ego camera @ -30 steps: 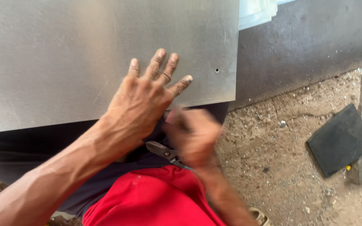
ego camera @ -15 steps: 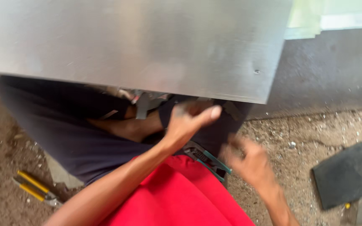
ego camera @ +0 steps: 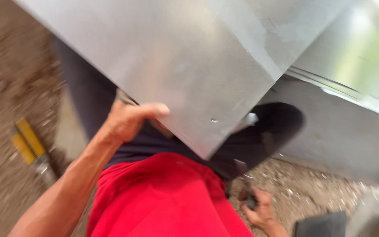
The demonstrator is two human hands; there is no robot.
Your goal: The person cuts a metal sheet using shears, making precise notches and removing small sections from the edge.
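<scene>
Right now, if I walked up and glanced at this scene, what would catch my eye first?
A big grey metal sheet fills the top of the view, tilted, with the left hand gripping its lower edge. Below it a bright red cloth covers the person's lap. On the gravelly ground, a yellow-handled tool lies at the far left, and the right hand reaches down at the lower right, holding something too blurred to make out.
</scene>
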